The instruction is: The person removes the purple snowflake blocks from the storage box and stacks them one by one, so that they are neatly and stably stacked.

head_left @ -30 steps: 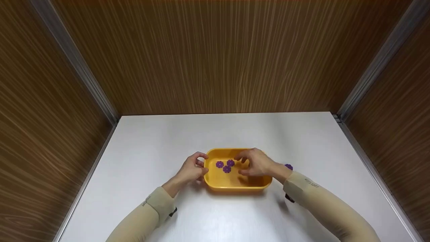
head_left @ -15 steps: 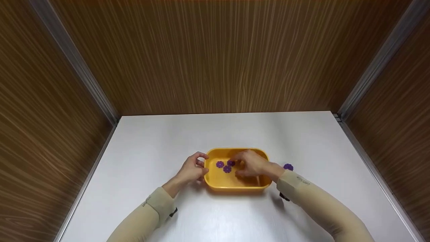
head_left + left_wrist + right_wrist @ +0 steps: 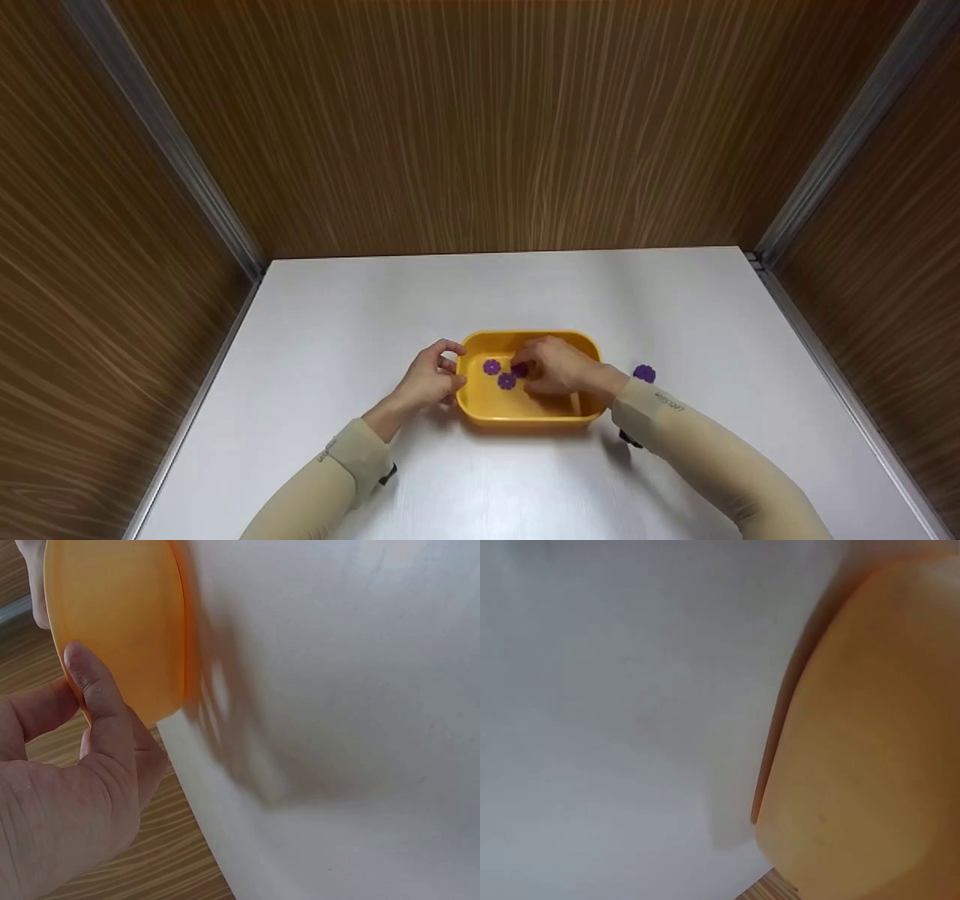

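Note:
A shallow yellow plastic tub [image 3: 525, 421] stands on the white table. My left hand [image 3: 427, 376] grips its left end at the rim; in the left wrist view a finger [image 3: 101, 690] lies along the tub's outer wall. Reaching inside from the right, my right hand [image 3: 556, 365] pinches a purple flower-shaped piece [image 3: 519, 370], partly hidden by the fingertips. Beside it on the tub's floor lie two more purple flower-shaped pieces, an upper-left one [image 3: 491, 367] and a lower one [image 3: 507, 381]. The right wrist view holds only the tub's outer wall [image 3: 855, 735] and the tabletop.
Another purple flower-shaped piece [image 3: 643, 373] lies on the table right of the tub, close to the right sleeve. Brown wood-grain panels [image 3: 480, 135] enclose the white table [image 3: 337, 315] at the back and both sides, with metal strips along their corners.
My right hand has moved left and down inside the tub and taken hold of the rightmost flower piece, which now looks tilted. The lower piece shifted slightly. My left hand stays put.

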`<state>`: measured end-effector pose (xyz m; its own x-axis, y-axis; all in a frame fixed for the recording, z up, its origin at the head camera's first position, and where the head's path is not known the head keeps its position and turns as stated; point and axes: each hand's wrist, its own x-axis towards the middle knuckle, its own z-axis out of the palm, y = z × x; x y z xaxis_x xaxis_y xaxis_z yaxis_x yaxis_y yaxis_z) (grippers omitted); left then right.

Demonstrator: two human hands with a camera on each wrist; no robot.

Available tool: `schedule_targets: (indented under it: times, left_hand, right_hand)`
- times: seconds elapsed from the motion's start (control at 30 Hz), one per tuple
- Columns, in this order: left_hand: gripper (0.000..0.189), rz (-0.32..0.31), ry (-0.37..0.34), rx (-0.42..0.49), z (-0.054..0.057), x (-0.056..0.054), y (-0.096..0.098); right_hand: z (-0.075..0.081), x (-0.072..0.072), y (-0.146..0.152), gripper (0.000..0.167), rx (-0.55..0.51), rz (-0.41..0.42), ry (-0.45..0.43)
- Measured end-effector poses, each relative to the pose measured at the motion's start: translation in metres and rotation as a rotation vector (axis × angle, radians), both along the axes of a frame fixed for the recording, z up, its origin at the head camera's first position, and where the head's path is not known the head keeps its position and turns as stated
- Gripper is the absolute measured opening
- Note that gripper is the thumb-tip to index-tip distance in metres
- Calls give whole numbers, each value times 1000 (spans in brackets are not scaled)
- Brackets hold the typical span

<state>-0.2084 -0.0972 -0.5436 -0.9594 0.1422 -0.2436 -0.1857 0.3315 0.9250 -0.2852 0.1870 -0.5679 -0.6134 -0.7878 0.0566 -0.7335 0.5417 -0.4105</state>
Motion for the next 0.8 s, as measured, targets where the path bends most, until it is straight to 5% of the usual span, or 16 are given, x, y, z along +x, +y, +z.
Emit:
schedule_targets:
  times: [0.53, 0.8]
  left_hand:
    - [51, 10, 9, -10, 0, 0, 1]
    - [51, 20, 8, -10, -1, 1, 1]
  right_hand:
    - [1, -5, -3, 27, -9, -22, -129]
    - [-1, -2, -7, 23, -10, -159, -212]
